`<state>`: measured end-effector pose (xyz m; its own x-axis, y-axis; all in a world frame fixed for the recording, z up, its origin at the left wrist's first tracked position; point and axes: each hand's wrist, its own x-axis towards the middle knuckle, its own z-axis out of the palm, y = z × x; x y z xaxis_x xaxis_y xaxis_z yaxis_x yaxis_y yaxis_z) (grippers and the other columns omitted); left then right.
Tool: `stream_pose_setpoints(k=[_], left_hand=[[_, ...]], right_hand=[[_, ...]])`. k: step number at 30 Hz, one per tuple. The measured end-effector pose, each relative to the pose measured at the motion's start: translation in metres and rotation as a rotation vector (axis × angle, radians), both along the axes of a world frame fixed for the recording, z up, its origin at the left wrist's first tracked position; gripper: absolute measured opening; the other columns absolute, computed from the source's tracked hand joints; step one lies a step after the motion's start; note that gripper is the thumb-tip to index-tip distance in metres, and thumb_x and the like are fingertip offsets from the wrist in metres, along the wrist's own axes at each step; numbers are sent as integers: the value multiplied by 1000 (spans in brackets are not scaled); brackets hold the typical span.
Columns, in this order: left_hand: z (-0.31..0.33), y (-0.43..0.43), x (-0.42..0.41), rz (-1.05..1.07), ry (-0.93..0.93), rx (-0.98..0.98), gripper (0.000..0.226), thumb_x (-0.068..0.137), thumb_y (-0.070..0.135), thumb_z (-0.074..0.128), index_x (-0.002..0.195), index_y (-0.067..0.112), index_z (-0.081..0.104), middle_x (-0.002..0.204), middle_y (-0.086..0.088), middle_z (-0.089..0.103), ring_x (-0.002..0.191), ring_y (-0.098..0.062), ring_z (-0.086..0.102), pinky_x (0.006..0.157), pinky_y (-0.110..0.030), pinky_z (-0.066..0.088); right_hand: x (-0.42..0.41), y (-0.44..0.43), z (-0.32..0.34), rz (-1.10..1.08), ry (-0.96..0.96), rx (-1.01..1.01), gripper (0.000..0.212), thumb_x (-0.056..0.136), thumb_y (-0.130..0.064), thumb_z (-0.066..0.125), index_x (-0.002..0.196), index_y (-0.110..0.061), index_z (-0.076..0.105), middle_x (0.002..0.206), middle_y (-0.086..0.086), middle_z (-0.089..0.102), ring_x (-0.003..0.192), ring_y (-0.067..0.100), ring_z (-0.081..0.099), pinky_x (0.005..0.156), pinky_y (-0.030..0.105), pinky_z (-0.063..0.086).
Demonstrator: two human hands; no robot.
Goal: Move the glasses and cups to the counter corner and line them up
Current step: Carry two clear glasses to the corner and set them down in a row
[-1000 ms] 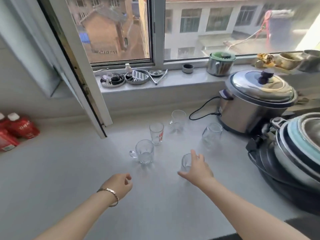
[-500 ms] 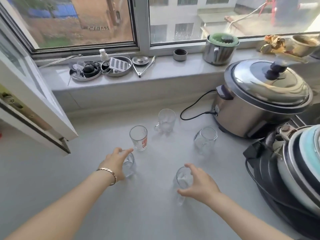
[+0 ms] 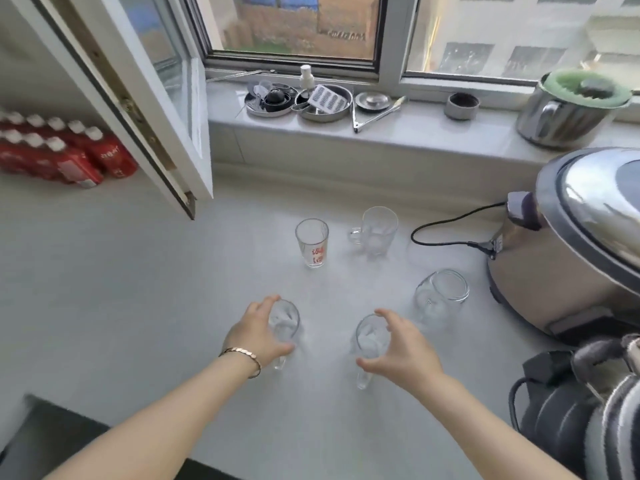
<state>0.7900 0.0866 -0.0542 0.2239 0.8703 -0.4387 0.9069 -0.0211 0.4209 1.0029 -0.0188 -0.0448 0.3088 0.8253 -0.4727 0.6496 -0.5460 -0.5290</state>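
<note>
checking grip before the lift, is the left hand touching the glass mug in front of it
Touching. The head view shows the left hand wrapped around the glass mug, fingers over its rim and thumb against its lower side, with no gap visible.

Counter is showing pale grey, unpatterned. On it, five glasses are showing clear; the tumbler is bearing red lettering. Right of the tumbler, the cooker is showing silver with a black cord. Far left, cartons are showing red with white caps. Bracelet is gleaming gold
</note>
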Motion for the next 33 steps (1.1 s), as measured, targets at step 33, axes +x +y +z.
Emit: stream_pose_setpoints(k=[33], left_hand=[[127,-410,-522,1228,207,213,84,62,52,71,133,44,27,108,9,44,90,-19,63,71,-24,43]], right_hand=[[-613,-91,106,1363,141,252,89,58,-39,81,134,-35,35,124,-7,52,97,11,55,83,25,47]])
